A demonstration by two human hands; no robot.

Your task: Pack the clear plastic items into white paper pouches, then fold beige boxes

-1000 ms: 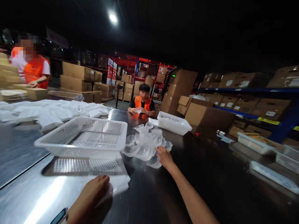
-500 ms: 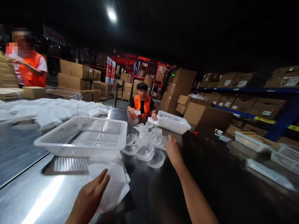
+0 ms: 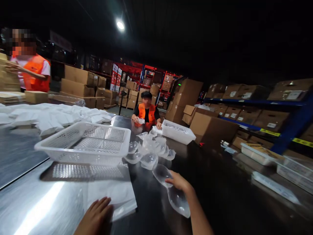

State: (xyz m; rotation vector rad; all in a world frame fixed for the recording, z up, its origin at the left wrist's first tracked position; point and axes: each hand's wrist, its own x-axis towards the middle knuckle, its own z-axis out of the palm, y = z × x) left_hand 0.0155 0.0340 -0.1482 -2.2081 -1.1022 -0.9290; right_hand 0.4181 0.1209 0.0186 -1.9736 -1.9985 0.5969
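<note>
My right hand (image 3: 180, 181) grips a pair of clear, teardrop-shaped cups (image 3: 179, 199) where the two join, holding them just above the dark table. A pile of similar clear cups (image 3: 149, 160) lies a little farther off, left of that hand. My left hand (image 3: 96, 213) rests with its fingers stretched out at the near edge of flat white bags or sheets (image 3: 114, 186); its palm side is hidden. Beyond them stands a white perforated basket (image 3: 83, 156), with no contents visible.
Across the table sits a person in an orange vest (image 3: 146, 112), beside a second white basket (image 3: 177, 132). Many white packets (image 3: 53, 116) cover the left side. Another person (image 3: 34, 71) stands far left. Clear-sided trays (image 3: 256, 155) and shelved cartons (image 3: 251, 117) line the right.
My right hand has come nearer from the pile with a pair of clear cups. My left hand has shifted slightly down and left, and the white sheet under it now lies flatter.
</note>
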